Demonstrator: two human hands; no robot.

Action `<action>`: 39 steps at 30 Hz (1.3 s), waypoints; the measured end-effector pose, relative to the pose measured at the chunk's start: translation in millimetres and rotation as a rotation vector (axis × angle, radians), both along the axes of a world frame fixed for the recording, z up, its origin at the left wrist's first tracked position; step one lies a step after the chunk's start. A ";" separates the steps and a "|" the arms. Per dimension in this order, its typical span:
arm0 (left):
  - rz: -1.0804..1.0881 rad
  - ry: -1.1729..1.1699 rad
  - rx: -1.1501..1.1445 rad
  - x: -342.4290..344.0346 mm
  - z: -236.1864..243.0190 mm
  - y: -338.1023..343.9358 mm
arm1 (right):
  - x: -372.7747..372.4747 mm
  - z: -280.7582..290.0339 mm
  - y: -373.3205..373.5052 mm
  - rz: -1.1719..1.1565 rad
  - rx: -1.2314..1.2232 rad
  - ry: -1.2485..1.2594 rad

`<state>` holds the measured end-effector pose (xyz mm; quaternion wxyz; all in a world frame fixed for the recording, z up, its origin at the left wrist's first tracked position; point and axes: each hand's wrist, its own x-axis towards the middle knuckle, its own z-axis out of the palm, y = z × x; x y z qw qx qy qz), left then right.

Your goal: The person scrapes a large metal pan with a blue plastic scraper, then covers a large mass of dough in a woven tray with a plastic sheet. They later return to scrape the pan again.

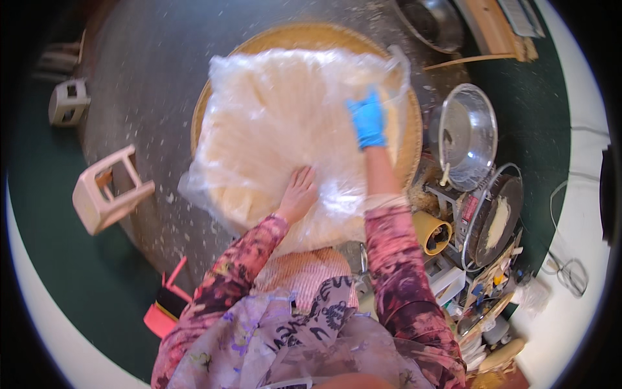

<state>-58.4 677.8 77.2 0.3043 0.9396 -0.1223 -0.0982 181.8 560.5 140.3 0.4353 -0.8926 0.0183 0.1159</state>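
A wide round woven tray holds pale, thin material under a wrinkled sheet of clear plastic, which spreads over much of it. My bare left hand lies on the plastic near the lower middle, fingers outstretched and flat. My right hand, in a blue glove, is on or just over the plastic at the upper right; its fingers are blurred, so I cannot tell whether they grip it.
Pink stools and a pale stool stand at left. At right are a steel basin, a round griddle with pale batter, a yellow container, cables and clutter. Another metal bowl sits at the top right.
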 end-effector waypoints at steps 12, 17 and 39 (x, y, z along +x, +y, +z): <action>0.175 0.195 -0.285 1.4 -13.6 -2.5 | -168.0 -68.8 -4.5 0.235 -0.212 0.265; 0.130 -0.008 -0.157 -6.9 -36.4 -5.9 | -187.7 -62.2 -7.7 0.438 -0.252 0.258; -0.138 0.112 0.786 13.8 -67.4 -18.1 | -610.0 0.1 -248.3 -0.488 -0.249 0.569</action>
